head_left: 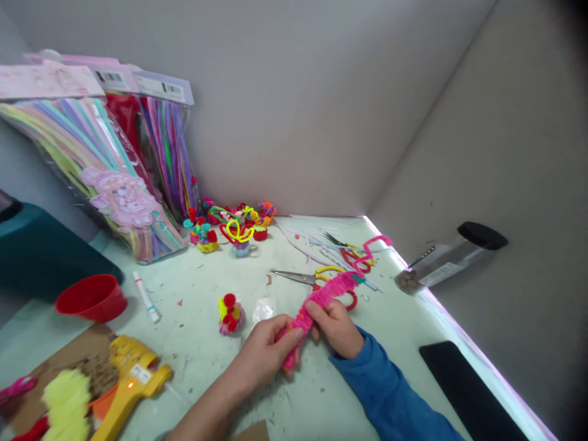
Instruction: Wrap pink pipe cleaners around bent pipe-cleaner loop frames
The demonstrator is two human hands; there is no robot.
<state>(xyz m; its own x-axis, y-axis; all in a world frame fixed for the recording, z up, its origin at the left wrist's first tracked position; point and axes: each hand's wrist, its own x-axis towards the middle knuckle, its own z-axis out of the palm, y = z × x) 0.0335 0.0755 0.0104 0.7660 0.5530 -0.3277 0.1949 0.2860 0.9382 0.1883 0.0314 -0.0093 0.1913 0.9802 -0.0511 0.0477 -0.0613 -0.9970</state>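
Observation:
A thick pink coil of pipe cleaner (321,300) lies slanted over the pale green table (202,300), and both hands hold it. My left hand (266,349) wraps its fingers round the lower end. My right hand (334,326), in a blue sleeve, pinches the coil near its middle. A loose pink tail (374,248) zigzags up from the coil's far end. A small yellow, red and pink pipe-cleaner figure (230,313) sits just left of my hands.
Scissors with yellow and red handles (305,278) lie behind the coil. Several small figures (229,226) stand at the back by bags of pipe cleaners (105,159). A red bowl (92,297), white marker (146,297), yellow glue gun (128,380) and black phone (463,392) are around.

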